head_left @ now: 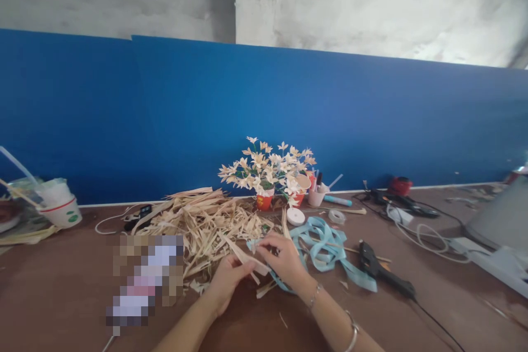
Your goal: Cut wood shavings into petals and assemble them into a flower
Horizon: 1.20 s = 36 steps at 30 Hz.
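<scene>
While left hand (227,285) holds husk (249,262), apparently — flowers (258,160), ribbon (363,278) beyond

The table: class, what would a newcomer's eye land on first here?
First, probably, the pale flowers in red cups, standing against the blue panel. Next, the heap of dry husks to their left, and the tangled blue ribbon in front and to the right. Nearest, two bare hands hold a strip of husk.
</scene>
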Each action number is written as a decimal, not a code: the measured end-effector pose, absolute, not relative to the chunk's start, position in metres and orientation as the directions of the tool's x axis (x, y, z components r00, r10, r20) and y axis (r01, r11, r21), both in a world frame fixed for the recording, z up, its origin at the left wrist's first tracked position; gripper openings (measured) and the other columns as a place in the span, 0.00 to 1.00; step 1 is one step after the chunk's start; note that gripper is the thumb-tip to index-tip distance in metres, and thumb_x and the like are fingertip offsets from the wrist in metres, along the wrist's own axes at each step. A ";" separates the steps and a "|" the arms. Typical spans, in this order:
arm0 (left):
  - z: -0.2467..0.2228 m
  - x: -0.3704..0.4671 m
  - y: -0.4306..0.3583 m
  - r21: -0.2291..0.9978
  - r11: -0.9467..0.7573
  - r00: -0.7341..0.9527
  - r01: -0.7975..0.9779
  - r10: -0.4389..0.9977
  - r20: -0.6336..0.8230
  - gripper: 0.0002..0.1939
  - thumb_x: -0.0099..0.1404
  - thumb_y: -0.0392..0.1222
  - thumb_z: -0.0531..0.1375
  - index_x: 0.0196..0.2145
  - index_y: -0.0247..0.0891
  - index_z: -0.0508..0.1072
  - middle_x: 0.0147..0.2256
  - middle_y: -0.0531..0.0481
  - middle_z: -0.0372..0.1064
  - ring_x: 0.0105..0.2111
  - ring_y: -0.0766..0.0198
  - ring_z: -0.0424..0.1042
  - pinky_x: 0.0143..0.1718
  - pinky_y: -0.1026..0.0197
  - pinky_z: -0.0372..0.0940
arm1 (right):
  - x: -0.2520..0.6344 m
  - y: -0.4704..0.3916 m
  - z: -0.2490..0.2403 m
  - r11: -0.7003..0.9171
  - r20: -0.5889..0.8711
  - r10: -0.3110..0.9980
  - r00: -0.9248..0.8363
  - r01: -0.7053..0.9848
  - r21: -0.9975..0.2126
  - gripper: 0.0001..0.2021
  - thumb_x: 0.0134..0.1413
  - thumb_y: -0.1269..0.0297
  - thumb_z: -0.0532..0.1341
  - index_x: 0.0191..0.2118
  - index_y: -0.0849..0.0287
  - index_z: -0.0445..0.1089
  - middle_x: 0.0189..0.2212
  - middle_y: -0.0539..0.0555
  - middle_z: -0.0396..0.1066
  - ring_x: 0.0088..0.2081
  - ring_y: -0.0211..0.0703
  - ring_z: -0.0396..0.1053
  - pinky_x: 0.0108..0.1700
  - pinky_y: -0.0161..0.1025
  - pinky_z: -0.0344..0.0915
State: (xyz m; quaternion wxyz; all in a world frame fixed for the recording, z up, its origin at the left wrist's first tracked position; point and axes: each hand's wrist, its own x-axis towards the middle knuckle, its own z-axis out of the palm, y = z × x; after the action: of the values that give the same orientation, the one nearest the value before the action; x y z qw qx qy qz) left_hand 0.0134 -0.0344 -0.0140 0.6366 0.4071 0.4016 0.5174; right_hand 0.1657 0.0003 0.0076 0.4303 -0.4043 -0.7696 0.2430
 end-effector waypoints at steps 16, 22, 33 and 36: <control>-0.022 -0.007 -0.019 0.957 -0.164 -0.271 0.239 0.935 0.227 0.12 0.51 0.47 0.61 0.26 0.34 0.77 0.25 0.46 0.75 0.29 0.54 0.73 0.32 0.57 0.67 | 0.216 0.009 0.009 0.292 0.077 0.953 -0.292 0.825 -0.485 0.06 0.43 0.62 0.59 0.29 0.58 0.70 0.22 0.51 0.70 0.26 0.41 0.66 0.28 0.33 0.55; -0.022 -0.006 -0.018 0.958 -0.169 -0.212 0.233 0.952 0.219 0.13 0.51 0.47 0.60 0.29 0.35 0.77 0.30 0.46 0.76 0.34 0.55 0.73 0.38 0.57 0.66 | 0.197 0.002 -0.001 0.223 0.001 0.973 -0.231 0.937 -0.271 0.09 0.42 0.68 0.58 0.34 0.59 0.68 0.30 0.56 0.72 0.32 0.45 0.68 0.30 0.35 0.54; -0.024 -0.004 -0.017 0.992 -0.069 -0.265 0.107 0.959 0.095 0.14 0.48 0.48 0.62 0.25 0.33 0.76 0.22 0.48 0.73 0.25 0.60 0.70 0.26 0.63 0.63 | 0.210 0.013 0.001 0.123 -0.028 0.985 -0.168 0.816 -0.565 0.18 0.35 0.75 0.56 0.38 0.59 0.70 0.25 0.51 0.71 0.26 0.40 0.67 0.27 0.32 0.55; -0.022 -0.002 -0.018 0.998 -0.050 -0.267 -0.042 0.963 0.037 0.14 0.48 0.47 0.62 0.28 0.32 0.76 0.16 0.53 0.68 0.16 0.67 0.63 0.19 0.66 0.58 | 0.214 0.018 -0.005 0.038 -0.092 0.978 -0.186 0.597 -0.802 0.19 0.35 0.76 0.55 0.38 0.61 0.69 0.23 0.49 0.70 0.22 0.36 0.65 0.24 0.31 0.56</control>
State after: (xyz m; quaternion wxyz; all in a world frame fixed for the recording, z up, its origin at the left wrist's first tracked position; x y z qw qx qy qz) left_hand -0.0025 -0.0180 -0.0218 0.4291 0.4268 0.5392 0.5856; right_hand 0.2141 0.0182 -0.0054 0.2554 -0.5846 -0.6735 0.3734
